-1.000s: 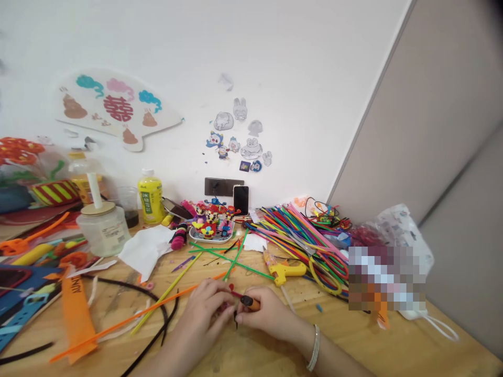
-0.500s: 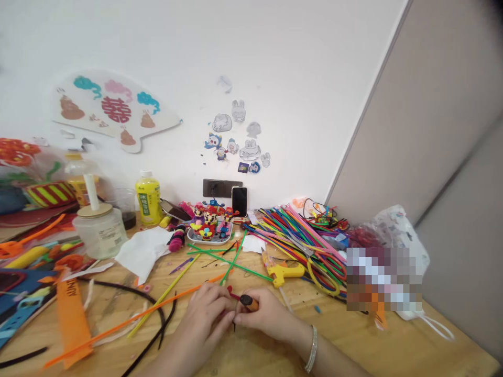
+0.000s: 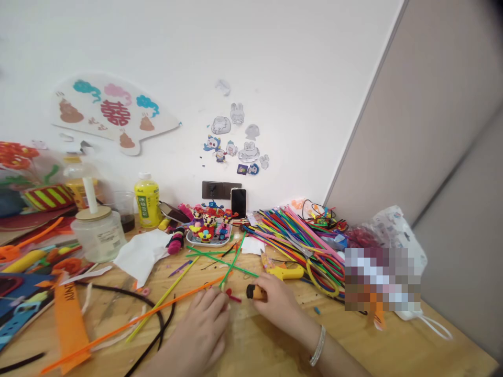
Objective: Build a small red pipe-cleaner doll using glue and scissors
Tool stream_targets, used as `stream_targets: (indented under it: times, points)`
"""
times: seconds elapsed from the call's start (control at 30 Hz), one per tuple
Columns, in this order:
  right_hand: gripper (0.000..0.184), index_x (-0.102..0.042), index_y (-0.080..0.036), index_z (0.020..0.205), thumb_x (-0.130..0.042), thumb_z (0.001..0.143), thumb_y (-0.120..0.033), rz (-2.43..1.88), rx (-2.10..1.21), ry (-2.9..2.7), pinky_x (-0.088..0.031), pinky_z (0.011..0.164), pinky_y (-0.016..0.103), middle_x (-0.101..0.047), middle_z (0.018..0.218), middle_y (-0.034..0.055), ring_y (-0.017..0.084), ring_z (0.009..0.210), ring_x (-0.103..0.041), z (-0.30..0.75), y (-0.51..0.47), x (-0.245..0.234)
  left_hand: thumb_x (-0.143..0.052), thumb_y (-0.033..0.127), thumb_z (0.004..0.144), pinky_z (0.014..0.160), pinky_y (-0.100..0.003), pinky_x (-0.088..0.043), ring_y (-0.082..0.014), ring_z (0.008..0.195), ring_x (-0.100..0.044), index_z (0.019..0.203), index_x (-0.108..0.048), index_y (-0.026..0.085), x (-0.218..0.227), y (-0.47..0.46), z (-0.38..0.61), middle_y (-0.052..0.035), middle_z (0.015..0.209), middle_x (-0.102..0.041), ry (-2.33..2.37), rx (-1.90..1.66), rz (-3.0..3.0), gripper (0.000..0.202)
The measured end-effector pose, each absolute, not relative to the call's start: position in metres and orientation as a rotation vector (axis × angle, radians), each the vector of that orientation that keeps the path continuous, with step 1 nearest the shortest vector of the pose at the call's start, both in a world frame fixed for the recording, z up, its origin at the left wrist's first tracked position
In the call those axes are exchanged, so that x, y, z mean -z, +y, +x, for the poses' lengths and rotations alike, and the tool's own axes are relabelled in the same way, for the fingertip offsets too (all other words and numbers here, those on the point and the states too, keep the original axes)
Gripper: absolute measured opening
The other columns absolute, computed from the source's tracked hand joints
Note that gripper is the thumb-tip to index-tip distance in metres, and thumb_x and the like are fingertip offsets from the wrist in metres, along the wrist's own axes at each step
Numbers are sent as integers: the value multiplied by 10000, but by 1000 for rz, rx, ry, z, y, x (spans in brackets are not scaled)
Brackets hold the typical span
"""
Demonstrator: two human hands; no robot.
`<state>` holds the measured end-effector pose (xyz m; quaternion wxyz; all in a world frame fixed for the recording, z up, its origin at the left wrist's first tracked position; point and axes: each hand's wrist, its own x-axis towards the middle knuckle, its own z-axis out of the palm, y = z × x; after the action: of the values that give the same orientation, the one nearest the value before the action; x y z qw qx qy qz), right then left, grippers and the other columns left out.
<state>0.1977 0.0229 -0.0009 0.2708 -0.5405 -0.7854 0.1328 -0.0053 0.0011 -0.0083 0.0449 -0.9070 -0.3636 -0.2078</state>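
Observation:
My left hand [image 3: 206, 324] is closed, its fingers curled under near the table's front, so anything inside them is hidden. A short red fuzzy piece [image 3: 234, 297] shows just beside its fingertips; I cannot tell whether they touch it. My right hand [image 3: 277, 302] is closed around a short orange piece with a black end [image 3: 257, 292], the black end pointing left. A gap separates the two hands. Green pipe cleaners [image 3: 233, 262] lie crossed just beyond them. A yellow glue gun [image 3: 283, 272] rests behind my right hand.
Scissors with yellow handles [image 3: 322, 277] lie on a pile of coloured pipe cleaners [image 3: 286, 235]. Small figures stand on a white tray [image 3: 208, 243]. A long orange pipe cleaner [image 3: 157, 309] crosses the left side. A yellow bottle [image 3: 147, 201] and a glass jar [image 3: 100, 235] stand behind.
My hands were together and have moved apart, the left one to the left and the right one to the right and away from me. The orange-and-black piece has turned in my right hand.

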Motion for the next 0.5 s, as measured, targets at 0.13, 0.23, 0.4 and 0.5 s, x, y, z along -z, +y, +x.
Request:
stream_targets:
  times: [0.13, 0.23, 0.4, 0.5]
  points:
    - [217, -638, -198, 873, -591, 674, -124, -1420, -306, -2199, -396, 770, 264, -618, 869, 24, 182, 872, -529, 198, 21, 0, -478, 83, 695, 934, -490, -330, -302, 1058, -467, 940, -611, 186, 11, 0, -7, -93, 1041, -622, -1006, 587, -2763, 297]
    - [228, -637, -219, 909, -656, 682, -224, -1383, -248, -2251, -391, 830, 277, -626, 913, 14, 185, 916, -530, 205, 25, -8, -455, 62, 707, 847, -445, -398, -273, 955, -506, 828, -606, 189, 5, 1, -7, -87, 960, -612, -1057, 594, -2785, 231]
    - [258, -606, -183, 1009, -536, 763, -144, -1900, 84, -1955, -345, 902, 327, -607, 1060, 90, 221, 1032, -505, 270, 48, -27, -374, 135, 814, 664, -326, -443, -204, 757, -527, 692, -547, 189, -2, 8, -8, -67, 806, -558, -1215, 893, -2786, 218]
    - [328, -588, -76, 1034, -543, 711, -116, -2186, 117, -1739, -372, 842, 400, -603, 1020, 196, 300, 986, -536, 320, 58, -24, -360, 197, 835, 645, -294, -447, -187, 713, -537, 667, -524, 187, -1, 15, -12, -50, 740, -538, -1370, 1164, -2752, 234]
